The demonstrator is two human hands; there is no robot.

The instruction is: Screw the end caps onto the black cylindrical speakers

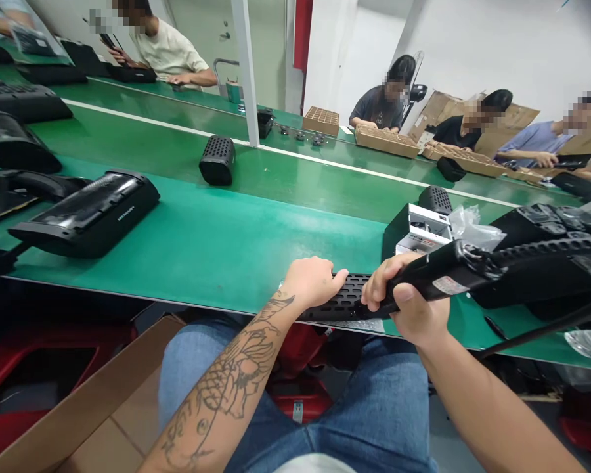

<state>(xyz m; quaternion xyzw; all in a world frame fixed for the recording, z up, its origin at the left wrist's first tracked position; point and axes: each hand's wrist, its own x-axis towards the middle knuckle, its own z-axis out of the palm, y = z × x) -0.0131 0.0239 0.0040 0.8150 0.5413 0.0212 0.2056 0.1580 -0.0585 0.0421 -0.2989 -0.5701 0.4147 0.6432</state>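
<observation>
Denim-clad knees (295,401) right under the camera, a tattooed left forearm (221,387) stretched out across them, and at its end the left hand (312,282), palm down and partly open, fingers draped over a long perforated black grille (337,302) at the near edge of the table (217,243). No clear clamp there, more of a steadying rest. Just beside it, the right hand (408,299), closed firmly around a black plastic housing (448,284), thumb wrapped underneath, white label showing past the knuckles. Now the key relation: grille lying sideways along the table edge, long axis pointing straight into the right hand, left hand over its middle, right hand at its right end. Contact between grille and housing hidden behind the right hand's fingers, so no telling whether they join. Housing angling up and away to the right, running out of view over a ribbed black part (546,226). Further out, a white-and-silver boxy part (421,226) and a clear plastic bag (475,226) on the green surface, then a short perforated black block (217,161) and a glossy black casing (86,213) to the left, and across the line, co-workers (381,102) seated behind cardboard trays (384,141).
</observation>
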